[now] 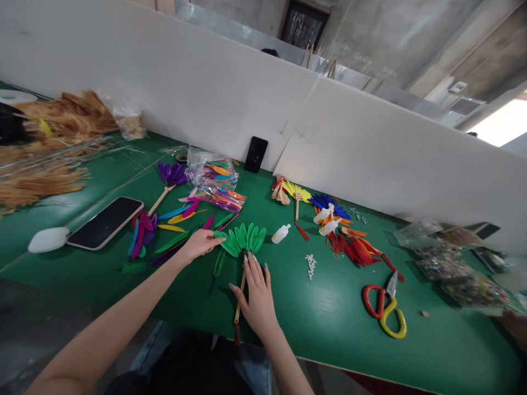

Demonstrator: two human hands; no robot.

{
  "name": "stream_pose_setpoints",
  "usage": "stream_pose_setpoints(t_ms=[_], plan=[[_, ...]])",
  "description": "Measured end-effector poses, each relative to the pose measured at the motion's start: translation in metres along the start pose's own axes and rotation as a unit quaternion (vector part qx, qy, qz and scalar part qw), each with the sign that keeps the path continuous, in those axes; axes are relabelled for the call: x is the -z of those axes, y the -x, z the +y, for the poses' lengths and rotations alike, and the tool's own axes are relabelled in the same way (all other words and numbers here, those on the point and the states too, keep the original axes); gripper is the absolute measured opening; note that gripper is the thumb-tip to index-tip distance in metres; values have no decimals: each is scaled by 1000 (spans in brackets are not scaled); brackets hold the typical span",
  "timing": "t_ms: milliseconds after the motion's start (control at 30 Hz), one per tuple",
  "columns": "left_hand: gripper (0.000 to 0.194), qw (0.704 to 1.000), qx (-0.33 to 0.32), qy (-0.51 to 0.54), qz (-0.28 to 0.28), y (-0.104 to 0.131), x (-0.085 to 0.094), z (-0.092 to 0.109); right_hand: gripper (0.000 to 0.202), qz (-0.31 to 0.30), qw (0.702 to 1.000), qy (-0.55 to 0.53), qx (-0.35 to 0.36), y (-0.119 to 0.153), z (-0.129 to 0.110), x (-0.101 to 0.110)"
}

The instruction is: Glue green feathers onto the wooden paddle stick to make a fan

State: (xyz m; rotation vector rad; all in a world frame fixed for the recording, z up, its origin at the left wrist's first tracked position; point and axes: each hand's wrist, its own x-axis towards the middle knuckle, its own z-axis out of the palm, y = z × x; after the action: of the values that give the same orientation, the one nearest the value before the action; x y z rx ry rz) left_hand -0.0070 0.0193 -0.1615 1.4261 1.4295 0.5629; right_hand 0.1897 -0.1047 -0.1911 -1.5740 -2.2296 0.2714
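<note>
A small fan of green feathers [246, 240] lies on the green table, its thin wooden handle [241, 291] pointing toward me and a red tassel [237, 332] at the handle's end. At the fan's left edge, my left hand [200, 245] pinches a green feather. My right hand [258, 293] rests flat with fingers stretched over the fan's base and beside the handle; it covers part of both. Just left of the handle lies a loose green feather [219, 263]. A white glue bottle [281, 234] lies to the fan's right.
Red-and-yellow scissors [386, 310] and small white beads [310, 265] lie to the right. Yellow [297, 191] and blue [329, 204] feather fans sit farther back. On the left are a purple fan [172, 173], loose feathers, bagged feathers [217, 173] and a phone [106, 222]. A white partition [206, 93] stands behind.
</note>
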Motion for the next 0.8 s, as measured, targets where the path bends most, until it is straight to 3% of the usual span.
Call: stream_pose_setpoints(t_ms=[800], plan=[[47, 999, 1, -47, 1, -2, 0, 1, 63, 0, 1000, 20, 2, 0, 1, -3]])
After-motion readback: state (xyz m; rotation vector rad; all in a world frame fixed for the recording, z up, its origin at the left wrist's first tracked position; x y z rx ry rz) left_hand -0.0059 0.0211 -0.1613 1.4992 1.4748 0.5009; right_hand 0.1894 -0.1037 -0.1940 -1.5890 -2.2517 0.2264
